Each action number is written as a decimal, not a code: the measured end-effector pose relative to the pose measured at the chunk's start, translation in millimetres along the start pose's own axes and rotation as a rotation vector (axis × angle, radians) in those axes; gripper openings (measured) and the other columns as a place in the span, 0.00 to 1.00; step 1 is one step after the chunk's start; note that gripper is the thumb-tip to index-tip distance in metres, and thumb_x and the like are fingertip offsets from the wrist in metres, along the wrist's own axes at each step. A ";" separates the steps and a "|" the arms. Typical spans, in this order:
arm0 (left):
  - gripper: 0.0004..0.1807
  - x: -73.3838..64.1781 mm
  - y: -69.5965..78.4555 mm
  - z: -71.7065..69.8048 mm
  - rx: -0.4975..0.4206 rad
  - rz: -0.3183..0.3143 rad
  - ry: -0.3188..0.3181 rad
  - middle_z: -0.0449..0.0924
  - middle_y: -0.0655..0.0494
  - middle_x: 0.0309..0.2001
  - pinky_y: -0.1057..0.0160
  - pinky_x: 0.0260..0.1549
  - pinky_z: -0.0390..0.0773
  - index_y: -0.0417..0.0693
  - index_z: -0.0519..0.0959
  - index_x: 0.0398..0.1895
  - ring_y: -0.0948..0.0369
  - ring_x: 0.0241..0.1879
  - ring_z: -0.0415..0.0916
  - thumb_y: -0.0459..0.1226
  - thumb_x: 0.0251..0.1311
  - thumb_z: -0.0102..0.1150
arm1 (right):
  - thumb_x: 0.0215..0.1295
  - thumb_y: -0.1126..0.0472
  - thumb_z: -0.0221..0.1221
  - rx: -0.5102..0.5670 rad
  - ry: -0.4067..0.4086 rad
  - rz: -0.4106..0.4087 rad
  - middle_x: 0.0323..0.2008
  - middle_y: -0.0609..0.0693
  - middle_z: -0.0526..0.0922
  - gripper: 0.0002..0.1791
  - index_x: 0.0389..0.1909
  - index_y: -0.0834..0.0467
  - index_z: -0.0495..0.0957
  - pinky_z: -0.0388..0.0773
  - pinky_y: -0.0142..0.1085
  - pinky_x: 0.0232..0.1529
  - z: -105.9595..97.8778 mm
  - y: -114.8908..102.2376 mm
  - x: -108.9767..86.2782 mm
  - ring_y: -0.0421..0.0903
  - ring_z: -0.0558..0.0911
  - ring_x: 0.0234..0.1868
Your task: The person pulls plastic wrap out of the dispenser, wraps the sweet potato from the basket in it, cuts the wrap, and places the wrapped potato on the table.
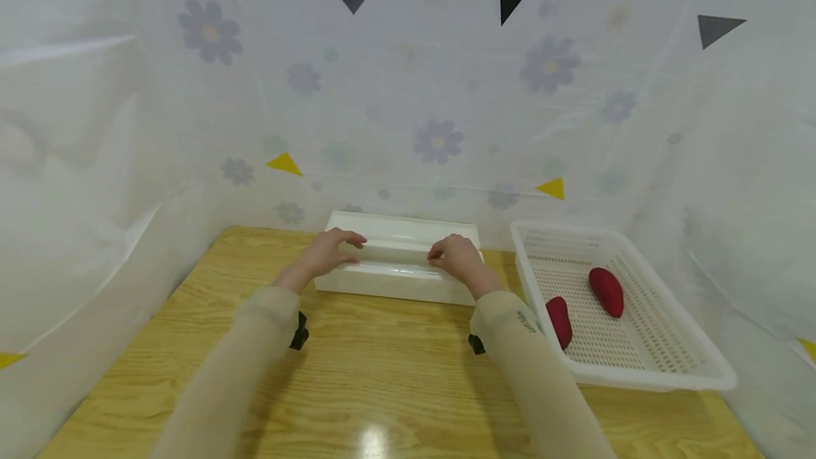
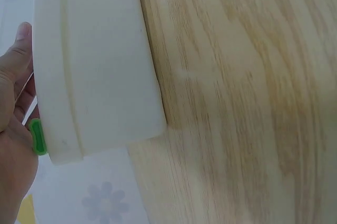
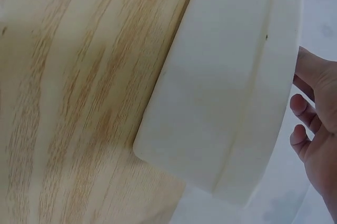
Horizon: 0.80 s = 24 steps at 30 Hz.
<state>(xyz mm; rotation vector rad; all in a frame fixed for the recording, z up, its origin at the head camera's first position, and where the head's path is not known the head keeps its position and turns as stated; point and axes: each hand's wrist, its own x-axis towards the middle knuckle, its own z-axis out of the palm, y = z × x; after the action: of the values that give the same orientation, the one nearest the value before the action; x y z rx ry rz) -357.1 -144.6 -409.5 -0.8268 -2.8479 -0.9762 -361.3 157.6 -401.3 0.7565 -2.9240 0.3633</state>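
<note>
A long white box [image 1: 398,283] stands at the back of the wooden table, its white lid [image 1: 408,225] raised along the far side. Over the left end is my left hand [image 1: 324,252], thumb and fingers spread apart with a gap between them. The right hand [image 1: 460,258] is over the other end, fingers bent and thumb near them; no object shows between them. In the left wrist view a green piece [image 2: 37,136] sits at the box edge beside the hand. In both wrist views the box's side partly hides the fingers.
To the right of the box stands a white plastic basket [image 1: 678,342] with two dark red, rounded, elongated things [image 1: 606,292] in it. The wooden table [image 1: 382,367] reaches the flower-patterned curtain [image 1: 395,105] behind, and white sheeting hangs on both sides.
</note>
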 end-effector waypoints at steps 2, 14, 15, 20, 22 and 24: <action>0.23 2.8 3.2 2.7 0.014 0.012 -0.002 0.79 0.49 0.50 0.47 0.55 0.69 0.44 0.75 0.58 0.48 0.55 0.70 0.37 0.59 0.62 | 0.60 0.58 0.63 0.013 0.020 -0.002 0.35 0.45 0.86 0.05 0.34 0.53 0.86 0.77 0.42 0.45 0.6 0.4 -0.3 0.46 0.81 0.39; 0.17 20.4 35.7 23.7 0.053 -0.021 -0.015 0.81 0.51 0.45 0.53 0.48 0.74 0.44 0.80 0.50 0.53 0.47 0.75 0.42 0.60 0.62 | 0.63 0.60 0.61 0.122 0.069 0.015 0.35 0.50 0.85 0.06 0.36 0.56 0.84 0.78 0.42 0.42 -2.6 4.5 -3.8 0.47 0.82 0.36; 0.17 21.8 37.5 26.1 0.056 -0.033 -0.012 0.81 0.52 0.45 0.53 0.48 0.74 0.45 0.80 0.50 0.54 0.46 0.75 0.43 0.59 0.62 | 0.63 0.60 0.61 0.126 0.069 0.018 0.35 0.50 0.85 0.06 0.36 0.56 0.84 0.77 0.42 0.42 -3.1 4.5 -4.2 0.47 0.81 0.36; 0.19 29.5 42.9 36.6 0.114 -0.074 0.017 0.83 0.55 0.42 0.54 0.48 0.73 0.48 0.82 0.47 0.56 0.43 0.76 0.47 0.56 0.64 | 0.63 0.59 0.61 0.145 0.055 0.032 0.35 0.50 0.85 0.06 0.36 0.56 0.83 0.77 0.42 0.42 -4.4 4.9 -4.4 0.47 0.81 0.36; 0.19 32.2 45.0 38.1 0.160 -0.076 0.024 0.83 0.55 0.41 0.51 0.52 0.70 0.47 0.82 0.46 0.55 0.43 0.76 0.47 0.55 0.65 | 0.63 0.59 0.61 0.145 0.055 0.033 0.35 0.49 0.85 0.06 0.36 0.56 0.83 0.77 0.42 0.42 -4.7 5.2 -4.0 0.47 0.81 0.36; 0.17 34.3 45.6 38.2 0.215 -0.077 0.028 0.83 0.56 0.40 0.49 0.53 0.66 0.48 0.83 0.45 0.55 0.43 0.75 0.46 0.55 0.66 | 0.63 0.59 0.61 0.147 0.059 0.031 0.34 0.49 0.85 0.05 0.36 0.56 0.83 0.77 0.42 0.42 -5.5 5.1 -4.1 0.47 0.81 0.36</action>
<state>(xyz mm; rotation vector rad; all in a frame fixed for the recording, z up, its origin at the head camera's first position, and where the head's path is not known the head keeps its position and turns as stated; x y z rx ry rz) -358.7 -76.1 -408.1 -0.6829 -2.9112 -0.6647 -360.1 165.2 -397.7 0.7057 -2.8806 0.5985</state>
